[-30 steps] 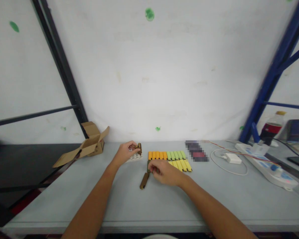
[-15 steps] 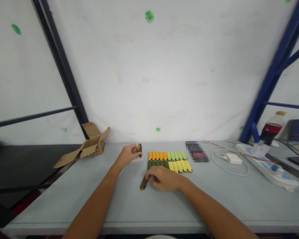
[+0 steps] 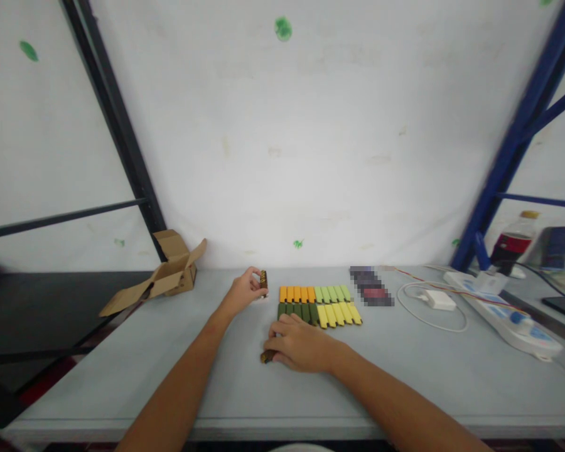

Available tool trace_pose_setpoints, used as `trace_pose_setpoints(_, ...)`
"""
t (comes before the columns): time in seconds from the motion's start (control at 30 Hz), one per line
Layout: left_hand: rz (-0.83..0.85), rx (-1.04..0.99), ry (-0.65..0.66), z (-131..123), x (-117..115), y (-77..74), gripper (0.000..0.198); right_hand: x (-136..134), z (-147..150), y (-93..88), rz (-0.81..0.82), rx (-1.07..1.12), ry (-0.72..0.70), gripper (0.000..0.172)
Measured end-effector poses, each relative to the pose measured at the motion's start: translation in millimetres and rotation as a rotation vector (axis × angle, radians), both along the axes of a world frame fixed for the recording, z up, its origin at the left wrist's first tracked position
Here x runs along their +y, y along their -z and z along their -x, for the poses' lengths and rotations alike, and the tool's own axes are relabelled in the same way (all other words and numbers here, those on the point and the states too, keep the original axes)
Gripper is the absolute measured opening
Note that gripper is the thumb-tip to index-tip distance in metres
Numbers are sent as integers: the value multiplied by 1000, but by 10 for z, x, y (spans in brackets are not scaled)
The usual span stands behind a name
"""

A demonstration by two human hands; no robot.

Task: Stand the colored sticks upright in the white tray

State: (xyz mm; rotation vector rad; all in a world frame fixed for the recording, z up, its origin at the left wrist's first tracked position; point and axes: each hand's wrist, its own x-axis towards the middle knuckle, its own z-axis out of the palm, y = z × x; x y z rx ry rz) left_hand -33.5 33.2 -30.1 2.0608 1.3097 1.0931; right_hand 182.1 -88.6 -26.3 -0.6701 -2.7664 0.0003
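Note:
Thumb and fingers of my left hand (image 3: 245,290) close on the edge of an upright dark brown bar with gold markings (image 3: 263,280), left of the coloured rows. My right hand (image 3: 299,343) is curled over a small brown bar (image 3: 266,356) on the table; only its left end shows, the rest is under the fingers. Just beyond that hand lie two rows of slim bars with dark ends: orange bars (image 3: 297,294) and light green bars (image 3: 333,294) behind, dark green bars (image 3: 289,310) and yellow bars (image 3: 339,314) in front. My right hand partly covers the dark green ones.
At the back left stands an opened cardboard box (image 3: 181,280). Right of the rows lies a blurred-out dark item (image 3: 371,285). Farther right are a white adapter with cable (image 3: 440,300), a power strip (image 3: 503,317) and a drink bottle (image 3: 513,242). Metal posts flank the table.
My right hand has moved slightly left and nearer to me, covering more of the brown bar. My left fingers have shifted, so more of the upright bar shows.

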Motion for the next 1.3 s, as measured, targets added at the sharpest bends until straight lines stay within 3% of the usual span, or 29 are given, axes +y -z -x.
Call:
trace_pose_setpoints(0.1,-38,39,-46,40,-7,-32,44,13,7,-11,112,130,27,23)
trace_pose_setpoints(0.23,-107,88,-180,197,53,-47,35,117,-93,-98,412,576,71,28)
trace_pose_setpoints(0.47,-70,73,-313,457,215,76,43,274,-314,-263,662,1106,198,35)
trace_pose_setpoints(0.6,-69,65,-311,461,239,99,47,313,-351,-274,659,1138,256,43)
trace_pose_setpoints(0.83,-66,55,-270,458,239,100,47,331,-349,-241,616,1087,362,40)
trace_pose_setpoints(1.07,-57,63,-286,448,242,102,49,225,-371,-335,587,1108,343,40)
trace_pose_setpoints(1.3,-66,51,-284,477,264,127,49,283,-400,-296,650,1179,304,45)
